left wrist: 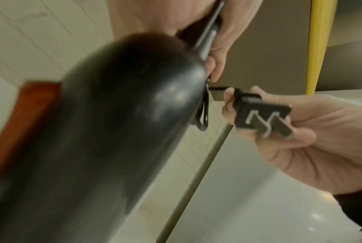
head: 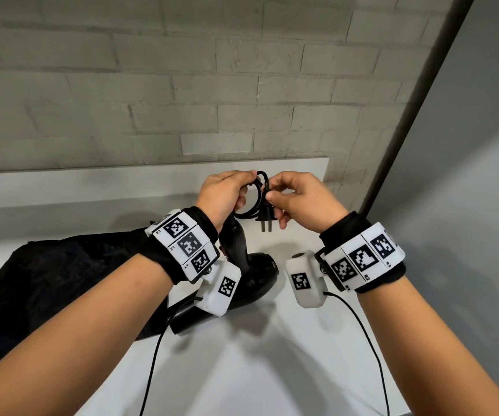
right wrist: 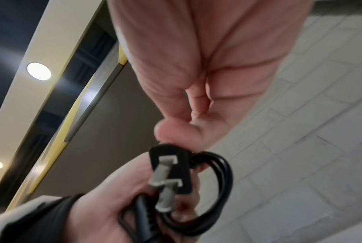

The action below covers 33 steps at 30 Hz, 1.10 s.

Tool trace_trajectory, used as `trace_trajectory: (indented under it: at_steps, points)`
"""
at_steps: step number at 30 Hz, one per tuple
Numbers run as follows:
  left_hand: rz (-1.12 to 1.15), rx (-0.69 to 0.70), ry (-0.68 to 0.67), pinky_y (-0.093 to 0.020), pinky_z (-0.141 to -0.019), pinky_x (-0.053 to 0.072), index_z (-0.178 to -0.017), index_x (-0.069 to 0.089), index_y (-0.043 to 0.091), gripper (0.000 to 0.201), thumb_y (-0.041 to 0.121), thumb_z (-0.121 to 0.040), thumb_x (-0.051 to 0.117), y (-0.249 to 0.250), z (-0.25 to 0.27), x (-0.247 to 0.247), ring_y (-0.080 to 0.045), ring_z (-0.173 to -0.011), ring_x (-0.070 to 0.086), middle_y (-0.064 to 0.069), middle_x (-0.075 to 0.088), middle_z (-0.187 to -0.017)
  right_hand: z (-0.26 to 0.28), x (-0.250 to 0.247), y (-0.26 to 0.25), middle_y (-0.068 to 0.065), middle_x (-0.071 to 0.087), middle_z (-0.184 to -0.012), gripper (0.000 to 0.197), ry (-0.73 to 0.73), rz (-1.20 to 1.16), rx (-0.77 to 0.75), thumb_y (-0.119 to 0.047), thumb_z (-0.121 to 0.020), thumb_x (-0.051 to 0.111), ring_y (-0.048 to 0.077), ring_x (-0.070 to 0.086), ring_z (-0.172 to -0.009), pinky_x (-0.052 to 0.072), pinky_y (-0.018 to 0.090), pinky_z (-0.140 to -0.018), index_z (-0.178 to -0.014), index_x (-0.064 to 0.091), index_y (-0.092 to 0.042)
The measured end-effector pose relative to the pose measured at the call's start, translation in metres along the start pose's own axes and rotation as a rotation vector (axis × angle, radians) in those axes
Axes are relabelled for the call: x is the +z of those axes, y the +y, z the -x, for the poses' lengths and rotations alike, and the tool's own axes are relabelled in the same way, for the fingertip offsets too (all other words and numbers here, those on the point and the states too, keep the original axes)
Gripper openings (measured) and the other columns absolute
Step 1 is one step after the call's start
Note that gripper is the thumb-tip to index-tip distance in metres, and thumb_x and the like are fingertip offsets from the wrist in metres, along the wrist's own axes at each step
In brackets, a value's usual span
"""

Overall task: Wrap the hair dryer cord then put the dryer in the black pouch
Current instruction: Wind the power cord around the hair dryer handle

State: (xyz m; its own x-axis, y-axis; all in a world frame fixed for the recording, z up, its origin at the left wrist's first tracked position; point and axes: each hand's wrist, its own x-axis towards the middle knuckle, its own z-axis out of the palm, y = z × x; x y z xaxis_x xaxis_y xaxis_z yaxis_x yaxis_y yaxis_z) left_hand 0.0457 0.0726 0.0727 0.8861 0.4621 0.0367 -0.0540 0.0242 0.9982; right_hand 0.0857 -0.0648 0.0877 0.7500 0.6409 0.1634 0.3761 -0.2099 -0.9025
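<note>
A black hair dryer rests on the white table, its handle pointing up toward my hands; the handle fills the left wrist view. My left hand grips the coiled black cord above the handle. My right hand pinches the black two-pin plug at the end of the cord, pins pointing down. The right wrist view shows the plug and the cord loops in the left hand's fingers. The black pouch lies crumpled on the table to the left.
A brick wall rises behind a white ledge at the back of the table. The table's right edge drops off near a dark vertical post. Thin black cables trail from my wrist cameras over the front of the table.
</note>
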Motion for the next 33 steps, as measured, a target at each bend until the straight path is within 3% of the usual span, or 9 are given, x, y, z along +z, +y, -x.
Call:
trace_trajectory:
  at_steps: [5, 10, 13, 17, 19, 23, 27, 29, 33]
  points:
    - [-0.051, 0.027, 0.039, -0.02, -0.05, 0.033, -0.065, 0.062, 0.018, 0.021, 0.024, -0.085, 0.059, 0.002, 0.004, 0.003, -0.01, -0.05, 0.039, 0.002, 0.044, -0.056, -0.005, 0.019, 0.002, 0.0, 0.048, -0.076, 0.024, 0.078, -0.159, -0.052, 0.003, -0.087, 0.05, 0.002, 0.049, -0.037, 0.05, 0.019, -0.04, -0.074, 0.05, -0.017]
    - [-0.027, 0.004, 0.025, -0.01, -0.053, 0.042, -0.094, 0.07, 0.012, 0.02, 0.026, -0.086, 0.059, 0.003, 0.006, 0.003, -0.003, -0.06, 0.055, 0.005, 0.063, -0.072, -0.009, 0.032, 0.009, -0.001, 0.05, -0.074, 0.023, 0.232, -0.143, -0.117, 0.004, -0.087, 0.049, 0.002, 0.051, -0.039, 0.051, 0.021, -0.041, -0.078, 0.05, -0.017]
    - [0.007, -0.01, 0.018, -0.022, -0.068, 0.045, -0.093, 0.07, 0.011, 0.019, 0.025, -0.085, 0.06, 0.003, 0.008, 0.005, -0.014, -0.069, 0.059, -0.001, 0.066, -0.076, -0.009, 0.033, 0.014, 0.001, 0.055, -0.072, 0.017, 0.311, -0.105, -0.14, 0.005, -0.086, 0.048, 0.001, 0.053, -0.043, 0.052, 0.019, -0.044, -0.088, 0.051, -0.012]
    - [0.007, -0.008, 0.008, -0.013, -0.058, 0.041, -0.089, 0.069, 0.013, 0.015, 0.024, -0.086, 0.059, 0.004, 0.01, 0.005, -0.002, -0.055, 0.056, 0.007, 0.062, -0.064, -0.011, 0.037, 0.021, 0.014, 0.061, -0.089, 0.011, 0.44, 0.089, -0.24, 0.001, -0.083, 0.053, 0.018, 0.061, -0.065, 0.055, 0.025, -0.059, -0.093, 0.056, -0.005]
    - [-0.011, 0.002, -0.015, -0.006, -0.047, 0.038, -0.089, 0.068, 0.014, 0.015, 0.024, -0.087, 0.058, 0.005, 0.01, 0.005, 0.006, -0.041, 0.051, 0.014, 0.058, -0.055, -0.01, 0.04, 0.023, 0.009, 0.056, -0.084, 0.008, 0.468, 0.2, -0.308, 0.001, -0.081, 0.056, 0.012, 0.054, -0.066, 0.044, 0.007, -0.062, -0.088, 0.056, -0.001]
    - [-0.016, 0.01, -0.094, -0.009, -0.048, 0.038, -0.077, 0.066, 0.016, 0.022, 0.029, -0.09, 0.055, 0.006, 0.014, 0.004, 0.006, -0.039, 0.05, 0.016, 0.058, -0.043, -0.008, 0.042, 0.025, 0.0, 0.047, -0.077, 0.004, 0.464, 0.33, -0.347, -0.003, -0.081, 0.055, -0.001, 0.041, -0.061, 0.035, 0.002, -0.06, -0.084, 0.052, -0.002]
    - [-0.024, 0.025, -0.083, -0.009, -0.04, 0.032, -0.062, 0.056, 0.021, 0.031, 0.031, -0.092, 0.052, 0.009, 0.02, 0.005, 0.002, -0.033, 0.043, 0.015, 0.048, -0.033, -0.007, 0.042, 0.025, 0.0, 0.053, -0.077, 0.007, 0.504, 0.264, -0.353, -0.005, -0.083, 0.055, 0.013, 0.049, -0.068, 0.037, 0.008, -0.06, -0.089, 0.056, -0.003]
    - [-0.026, 0.037, -0.069, -0.007, -0.037, 0.03, -0.058, 0.051, 0.022, 0.035, 0.029, -0.092, 0.052, 0.01, 0.022, 0.006, 0.002, -0.032, 0.043, 0.015, 0.046, -0.032, -0.006, 0.044, 0.024, 0.0, 0.057, -0.078, 0.007, 0.544, 0.151, -0.333, -0.005, -0.083, 0.056, 0.015, 0.054, -0.07, 0.044, 0.02, -0.062, -0.09, 0.058, -0.004]
    - [-0.012, 0.016, -0.096, -0.007, -0.037, 0.031, -0.067, 0.056, 0.02, 0.028, 0.029, -0.093, 0.049, 0.013, 0.024, 0.006, 0.003, -0.031, 0.045, 0.015, 0.047, -0.031, -0.009, 0.048, 0.025, 0.001, 0.059, -0.078, 0.005, 0.559, 0.047, -0.315, -0.003, -0.081, 0.058, 0.011, 0.053, -0.066, 0.042, 0.014, -0.059, -0.085, 0.058, -0.006]
